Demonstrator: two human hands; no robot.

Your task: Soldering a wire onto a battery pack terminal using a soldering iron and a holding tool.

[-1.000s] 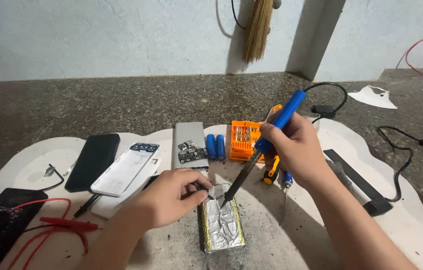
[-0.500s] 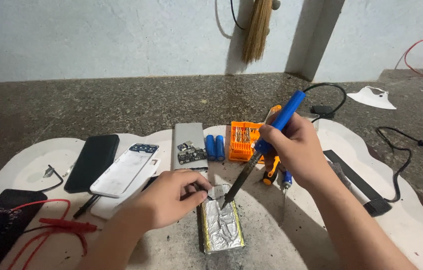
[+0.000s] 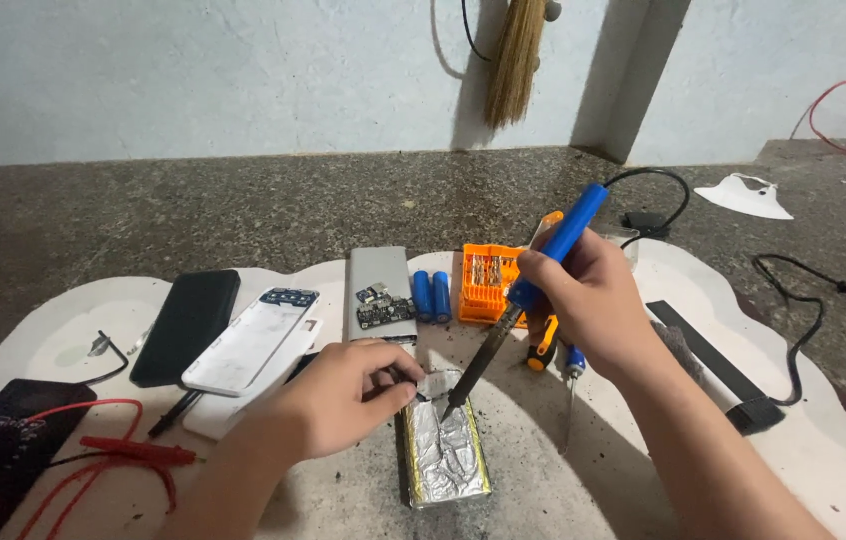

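Observation:
My right hand [image 3: 593, 300] grips a blue-handled soldering iron [image 3: 555, 250], its dark tip angled down to the top end of a flat silver foil battery pack [image 3: 445, 452] lying on the white mat [image 3: 803, 440]. My left hand [image 3: 343, 395] rests on the mat just left of the pack and pinches something small at the pack's top edge, right beside the iron's tip. What the fingers pinch is too small to tell.
Behind the hands lie a grey case with a small circuit board [image 3: 380, 295], two blue cylindrical cells [image 3: 432, 296] and an orange bit box [image 3: 488, 283]. A white phone shell [image 3: 251, 340], a black case [image 3: 186, 325] and a multimeter with red leads [image 3: 3, 450] sit left. Screwdrivers [image 3: 568, 375] and black cables [image 3: 793, 330] lie right.
Hardly anything has moved. The iron's tip stays at the pack's top edge and my left hand keeps its pinch there.

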